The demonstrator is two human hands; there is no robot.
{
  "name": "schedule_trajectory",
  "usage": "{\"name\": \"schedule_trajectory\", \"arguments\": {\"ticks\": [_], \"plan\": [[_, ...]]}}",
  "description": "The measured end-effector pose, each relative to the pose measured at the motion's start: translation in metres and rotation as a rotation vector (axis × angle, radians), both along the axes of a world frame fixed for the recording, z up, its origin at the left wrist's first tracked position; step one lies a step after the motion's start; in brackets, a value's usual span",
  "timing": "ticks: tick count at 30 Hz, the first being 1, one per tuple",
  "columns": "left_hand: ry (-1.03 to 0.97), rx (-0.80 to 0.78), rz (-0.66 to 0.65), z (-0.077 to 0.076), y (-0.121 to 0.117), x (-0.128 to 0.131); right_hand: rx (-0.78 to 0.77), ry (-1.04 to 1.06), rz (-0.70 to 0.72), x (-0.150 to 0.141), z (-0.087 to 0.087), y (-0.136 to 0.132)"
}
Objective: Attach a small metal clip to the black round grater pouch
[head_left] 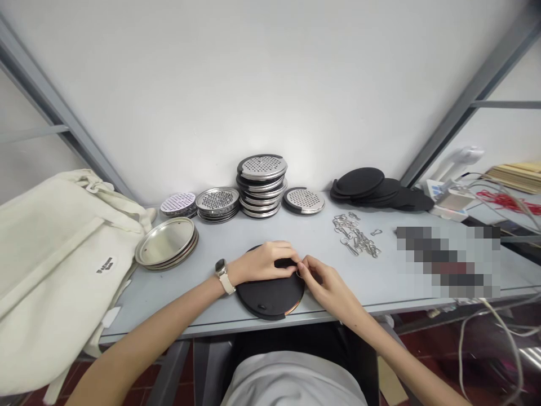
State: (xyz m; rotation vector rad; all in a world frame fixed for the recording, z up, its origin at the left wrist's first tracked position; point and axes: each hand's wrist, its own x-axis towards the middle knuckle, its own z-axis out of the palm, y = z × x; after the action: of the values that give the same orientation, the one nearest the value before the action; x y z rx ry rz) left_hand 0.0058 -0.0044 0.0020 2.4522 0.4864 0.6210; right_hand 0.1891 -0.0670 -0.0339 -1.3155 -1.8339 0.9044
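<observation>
The left hand lies across the black disc, its grip unclear; the right hand pinches a thin wire.

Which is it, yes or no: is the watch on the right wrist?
No, the watch is on the left wrist, and the right wrist is bare.

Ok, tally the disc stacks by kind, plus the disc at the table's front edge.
Holed stacks (left, middle, tall): 3
Plain metal stack: 1
Black slumped stack: 1
Black front disc: 1
Total: 6
</observation>
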Motion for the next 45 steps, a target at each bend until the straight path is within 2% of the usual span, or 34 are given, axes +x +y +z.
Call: {"name": "schedule_trajectory", "arguments": {"ticks": [4,9,13,21,26,34,45], "plan": [[-0.006,-0.002,0.010,0.000,0.000,0.001,0.084,-0.053,-0.015,-0.002,-0.002,0.001],[-0.009,0.023,0.021,-0.001,0.000,0.001,0.335,-0.262,-0.033,-0.002,-0.002,0.005],[0.014,0.028,0.034,-0.001,0.001,0.001,0.432,-0.373,-0.005,-0.001,-0.004,0.008],[0.033,0.032,0.028,-0.001,0.001,0.000,0.475,-0.349,0.027,0.001,-0.008,0.006],[0.017,0.013,0.029,-0.001,0.000,0.000,0.442,-0.382,0.032,0.001,-0.010,0.006],[-0.027,-0.046,0.038,-0.001,0.000,0.001,0.488,-0.493,-0.046,-0.003,-0.019,0.002],[-0.035,-0.095,0.047,0.000,0.001,0.002,0.512,-0.446,-0.086,-0.003,-0.016,0.001]]}}
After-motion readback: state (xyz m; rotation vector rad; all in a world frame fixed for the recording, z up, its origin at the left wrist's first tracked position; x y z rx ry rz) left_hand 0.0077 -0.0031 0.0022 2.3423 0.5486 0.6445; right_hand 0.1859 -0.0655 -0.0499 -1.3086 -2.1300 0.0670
